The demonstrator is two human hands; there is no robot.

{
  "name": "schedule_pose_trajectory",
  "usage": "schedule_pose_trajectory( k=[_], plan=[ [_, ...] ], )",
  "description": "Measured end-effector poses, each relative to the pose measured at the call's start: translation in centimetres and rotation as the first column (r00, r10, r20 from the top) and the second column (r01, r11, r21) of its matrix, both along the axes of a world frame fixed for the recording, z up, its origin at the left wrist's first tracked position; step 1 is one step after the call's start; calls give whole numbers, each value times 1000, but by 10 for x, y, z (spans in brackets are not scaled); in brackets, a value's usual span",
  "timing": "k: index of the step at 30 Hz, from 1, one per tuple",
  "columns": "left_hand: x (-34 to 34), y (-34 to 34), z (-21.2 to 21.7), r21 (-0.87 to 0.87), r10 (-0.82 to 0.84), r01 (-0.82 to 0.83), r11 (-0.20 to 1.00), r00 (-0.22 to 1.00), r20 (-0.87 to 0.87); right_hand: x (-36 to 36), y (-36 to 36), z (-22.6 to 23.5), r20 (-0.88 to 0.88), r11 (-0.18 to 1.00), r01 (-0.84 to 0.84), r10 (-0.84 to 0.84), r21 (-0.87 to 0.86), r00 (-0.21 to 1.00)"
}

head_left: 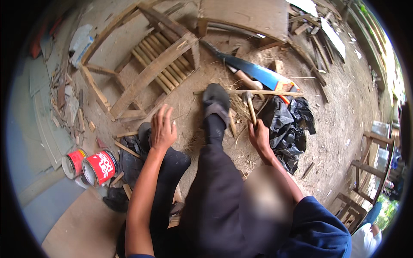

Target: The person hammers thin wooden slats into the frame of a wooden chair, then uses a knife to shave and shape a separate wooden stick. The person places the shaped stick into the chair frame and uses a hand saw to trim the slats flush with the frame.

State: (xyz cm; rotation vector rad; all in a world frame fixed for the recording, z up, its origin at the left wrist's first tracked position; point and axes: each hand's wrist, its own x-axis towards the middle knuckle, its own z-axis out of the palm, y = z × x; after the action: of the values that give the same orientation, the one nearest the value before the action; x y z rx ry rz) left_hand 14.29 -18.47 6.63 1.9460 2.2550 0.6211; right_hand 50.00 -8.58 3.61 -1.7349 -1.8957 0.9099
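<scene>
"What's in the right hand (259, 136)?"
"A hammer (251, 109), grasped by its handle. The head is at a thin wooden strip (277, 93) on the dirt floor (344, 116); I can't tell if they touch."
"And the left hand (163, 130)?"
"Holding nothing, fingers slightly spread, near the wooden frame (150, 69). A black plastic bag (290, 124) lies right of the hammer."

daylight glares at right; edges bend; blurred patch below centre

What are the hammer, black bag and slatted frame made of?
Hammer: tan handle, likely wood; greyish head, probably metal. Black bag: likely plastic, glossy crinkles. Slatted frame: apparently bare wood, brown, squared; rounded slats may be bamboo.
</scene>
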Motion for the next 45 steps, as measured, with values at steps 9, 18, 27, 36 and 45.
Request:
schedule_pose_trajectory(
  k=[9, 18, 27, 36, 45],
  plan=[
    [-8, 32, 144, -559, -109, 311, 769, 925, 364, 44, -49, -10, 207, 920, -264, 208, 292, 956],
    [89, -2, 319, -309, 100, 204, 929, 665, 740, -7, 153, -155, -55, 564, 822, -826, -79, 561],
    [154, -65, 388, 69, -27, 187, 980, -218, 976, 170, 259, -123, -302, 404, 752, -911, -521, 281],
    [198, -19, 335, -207, 188, -54, 977, -252, 949, 0, 143, -53, -534, 571, 288, -821, -769, 203],
    [214, -27, 314, -204, 203, 4, 979, -149, 968, 18, 164, -72, -589, 637, 134, -759, -759, 276]
  ],
)
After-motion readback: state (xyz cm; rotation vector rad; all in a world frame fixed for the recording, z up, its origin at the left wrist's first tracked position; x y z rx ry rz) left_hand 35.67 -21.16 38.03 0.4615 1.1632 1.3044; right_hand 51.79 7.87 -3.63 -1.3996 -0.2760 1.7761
